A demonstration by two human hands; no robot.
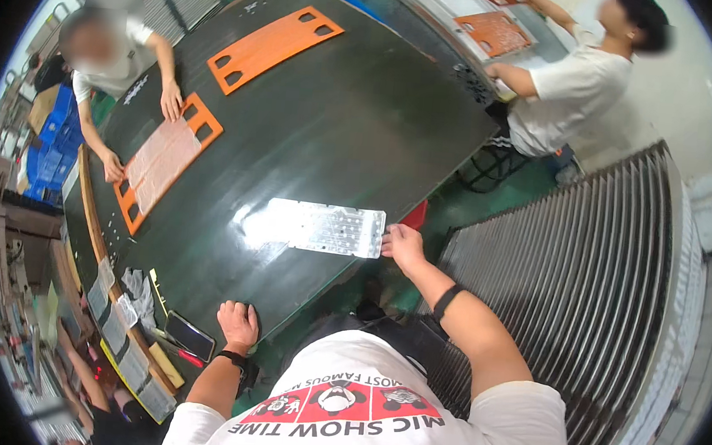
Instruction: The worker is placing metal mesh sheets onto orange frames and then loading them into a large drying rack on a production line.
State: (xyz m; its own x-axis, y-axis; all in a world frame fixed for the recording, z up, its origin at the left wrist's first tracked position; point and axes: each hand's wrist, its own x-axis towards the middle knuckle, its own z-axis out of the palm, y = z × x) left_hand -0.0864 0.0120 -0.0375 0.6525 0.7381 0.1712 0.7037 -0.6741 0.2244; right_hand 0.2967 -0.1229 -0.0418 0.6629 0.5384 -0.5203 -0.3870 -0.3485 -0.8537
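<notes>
My right hand (403, 246) has its fingers closed on the right end of a shiny silver plate (334, 229). Rows of small marks or holes run along the plate, and glare washes out its left end. It lies flat on the dark table (362, 139), close to the near edge. Lower left, my left hand (237, 325) rests on the table's rim with fingers curled in, nothing visible in them. A phone (190, 336) lies just left of that hand.
Across the table a person handles an orange panel (206, 127) under clear film. Another orange panel (273, 49) lies farther back. At upper right a person works beside more orange panels (492, 34). A ridged metal rack (559, 297) stands to my right; a red-handled tool (190, 359) sits beside the phone.
</notes>
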